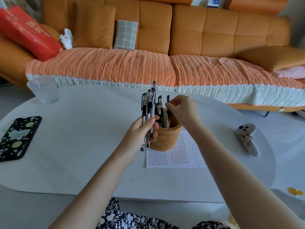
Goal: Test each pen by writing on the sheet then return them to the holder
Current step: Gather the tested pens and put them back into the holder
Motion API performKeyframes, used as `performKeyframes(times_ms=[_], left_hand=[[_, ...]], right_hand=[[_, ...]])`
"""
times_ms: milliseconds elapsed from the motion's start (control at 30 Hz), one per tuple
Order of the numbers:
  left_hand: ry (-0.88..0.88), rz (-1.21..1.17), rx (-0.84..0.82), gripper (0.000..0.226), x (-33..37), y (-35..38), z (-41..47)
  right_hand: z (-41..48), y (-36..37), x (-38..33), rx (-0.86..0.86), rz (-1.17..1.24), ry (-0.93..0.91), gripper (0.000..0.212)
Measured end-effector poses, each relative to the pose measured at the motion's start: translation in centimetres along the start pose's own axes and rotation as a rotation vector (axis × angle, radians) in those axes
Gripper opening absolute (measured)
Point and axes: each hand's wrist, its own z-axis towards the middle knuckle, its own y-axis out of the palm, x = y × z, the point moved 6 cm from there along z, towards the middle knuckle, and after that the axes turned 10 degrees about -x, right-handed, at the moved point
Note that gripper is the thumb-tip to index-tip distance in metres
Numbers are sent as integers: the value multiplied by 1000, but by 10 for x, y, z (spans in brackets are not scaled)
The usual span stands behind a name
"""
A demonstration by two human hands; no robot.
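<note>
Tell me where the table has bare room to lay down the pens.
Widest bare patch: table between phone and left hand. Also bare: between cup and holder, and between sheet and remote. Crowded: the holder stands on the sheet, the left hand grips pens beside it, the right hand pinches a pen in it.

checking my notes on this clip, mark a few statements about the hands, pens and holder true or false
1. The left hand holds a bundle of pens. True.
2. The right hand pinches a pen standing in the holder. True.
3. The holder lies tipped on its side. False: it stands upright on the sheet.
4. The sheet is blank. False: rows of writing cover much of it.
5. A phone lies right of the holder. False: the phone lies far to its left.
</note>
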Motion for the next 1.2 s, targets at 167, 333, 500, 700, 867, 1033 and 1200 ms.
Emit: performKeyframes(times_ms=[167,333,500,700,867,1033,1200], left_hand=[[-3,-10,-4,18,-3,-2,1],[-9,-32,-6,19,-7,-2,1],[-14,-68,-6,19,-7,-2,1],[-11,-58,1,18,-8,-1,0],[-17,-61,-1,18,-8,0,-1],[-14,-69,-22,19,-7,1,-1],[-16,-112,-75,20,-5,6,-3]], right_hand=[[-6,-10,7,77,33,15,19],[-13,-9,10,8,-12,8,26],[-32,-21,5,94,-18,-15,23],[-44,11,2,-122,-249,36,34],[-42,18,-9,-180,-377,-5,24],[-41,12,-4,-135,-325,-32,38],[-36,-9,-14,-39,204,-51,43]])
